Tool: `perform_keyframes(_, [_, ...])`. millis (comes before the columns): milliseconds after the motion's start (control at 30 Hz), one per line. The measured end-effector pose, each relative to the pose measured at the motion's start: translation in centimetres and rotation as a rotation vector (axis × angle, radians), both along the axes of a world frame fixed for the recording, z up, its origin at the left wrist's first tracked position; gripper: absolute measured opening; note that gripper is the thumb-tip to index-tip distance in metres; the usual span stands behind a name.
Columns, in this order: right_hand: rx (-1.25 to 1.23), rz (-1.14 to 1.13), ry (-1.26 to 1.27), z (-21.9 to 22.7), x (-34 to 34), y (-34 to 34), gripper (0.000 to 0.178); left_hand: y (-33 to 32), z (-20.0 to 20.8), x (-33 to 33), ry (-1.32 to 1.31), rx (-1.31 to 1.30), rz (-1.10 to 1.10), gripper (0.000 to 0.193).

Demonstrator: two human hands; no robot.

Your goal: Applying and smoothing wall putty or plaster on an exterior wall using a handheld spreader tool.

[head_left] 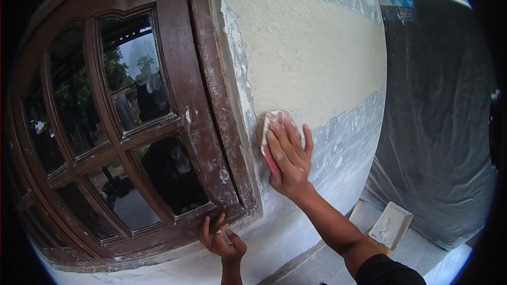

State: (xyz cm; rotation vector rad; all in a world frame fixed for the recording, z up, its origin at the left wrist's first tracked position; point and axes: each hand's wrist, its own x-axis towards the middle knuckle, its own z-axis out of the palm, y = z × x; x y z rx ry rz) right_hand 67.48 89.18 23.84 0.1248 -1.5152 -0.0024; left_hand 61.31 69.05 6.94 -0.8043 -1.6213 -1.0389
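My right hand [289, 153] presses a flat, pinkish-red putty spreader [272, 162] against the wall, just beside the window frame. Cream putty coats the spreader's upper part and my fingertips; the hand hides much of the tool. Above it, a broad band of cream putty [311, 53] covers the grey wall [343, 148], with ragged edges. Low at the window, my left hand [224, 240] holds nothing; its fingers are apart and loosely bent, the tips at the lower edge of the brown wooden window [182, 221].
Glass panes [171, 177] fill the window, whose wood carries white smears. At lower right, a shallow tray [390, 226] holding pale putty stands on the floor near the wall. Dark plastic sheeting [438, 121] hangs to the right, beyond the wall's edge.
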Motion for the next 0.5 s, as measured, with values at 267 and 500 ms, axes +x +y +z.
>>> perform_keyframes(267, [0.189, 0.08, -0.203, -6.9, 1.5, 0.0, 0.036, 0.3, 0.2, -0.2, 0.001, -0.001, -0.012, 0.009])
perform_keyframes(500, [0.145, -0.017, -0.117, -2.6, 0.4, 1.5, 0.031, -0.5, 0.6, 0.4, 0.049, -0.123, 0.094, 0.015])
